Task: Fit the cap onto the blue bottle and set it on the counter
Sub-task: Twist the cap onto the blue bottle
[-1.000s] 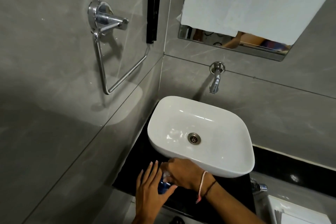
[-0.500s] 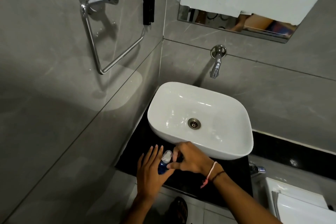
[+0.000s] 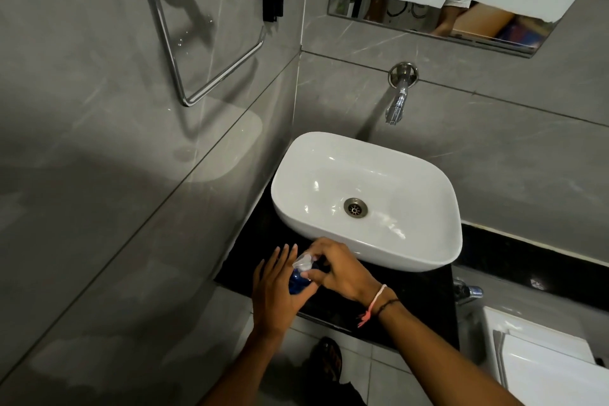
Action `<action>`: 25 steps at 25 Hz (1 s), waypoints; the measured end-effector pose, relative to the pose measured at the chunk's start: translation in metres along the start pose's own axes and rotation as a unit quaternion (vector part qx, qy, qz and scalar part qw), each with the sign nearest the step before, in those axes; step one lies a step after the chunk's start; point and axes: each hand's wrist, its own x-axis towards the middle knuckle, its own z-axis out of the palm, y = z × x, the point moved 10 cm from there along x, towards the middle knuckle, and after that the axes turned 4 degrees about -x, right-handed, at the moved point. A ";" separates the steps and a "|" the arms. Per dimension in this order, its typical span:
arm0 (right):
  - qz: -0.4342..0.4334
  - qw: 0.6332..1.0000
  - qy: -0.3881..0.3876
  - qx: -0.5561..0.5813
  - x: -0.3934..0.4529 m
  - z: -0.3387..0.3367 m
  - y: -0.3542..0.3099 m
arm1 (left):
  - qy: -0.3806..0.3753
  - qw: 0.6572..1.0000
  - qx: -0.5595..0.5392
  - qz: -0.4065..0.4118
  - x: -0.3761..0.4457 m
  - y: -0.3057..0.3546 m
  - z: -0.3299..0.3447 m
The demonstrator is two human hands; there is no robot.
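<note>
A small blue bottle (image 3: 298, 281) is held over the black counter (image 3: 425, 310), just in front of the white basin. My left hand (image 3: 275, 290) cups the bottle's body from the left, fingers stretched upward. A clear plastic cap (image 3: 303, 262) sits at the bottle's top. My right hand (image 3: 339, 270) pinches that cap with thumb and fingertips. Most of the bottle is hidden between the two hands.
The white basin (image 3: 365, 201) stands on the counter under a wall tap (image 3: 397, 102). A chrome towel ring (image 3: 204, 43) hangs on the left wall. A mirror (image 3: 428, 16) is above, a white cistern (image 3: 543, 362) at lower right. A foot in a sandal (image 3: 326, 362) shows on the floor.
The view has tilted downward, so basin and hands sit higher in frame. The clear cap has come into sight at the bottle's top under my right fingertips. Both hands stay on the bottle.
</note>
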 end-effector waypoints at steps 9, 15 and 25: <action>-0.027 0.999 0.033 -0.015 -0.004 0.012 0.002 | -0.003 1.000 -0.010 -0.017 0.001 -0.003 0.002; -0.012 0.995 0.089 -0.034 -0.005 0.005 0.007 | -0.010 1.000 0.000 -0.020 0.002 -0.004 0.003; -0.034 0.993 0.105 -0.044 -0.010 0.009 0.001 | -0.012 1.000 0.005 -0.017 0.002 -0.007 0.005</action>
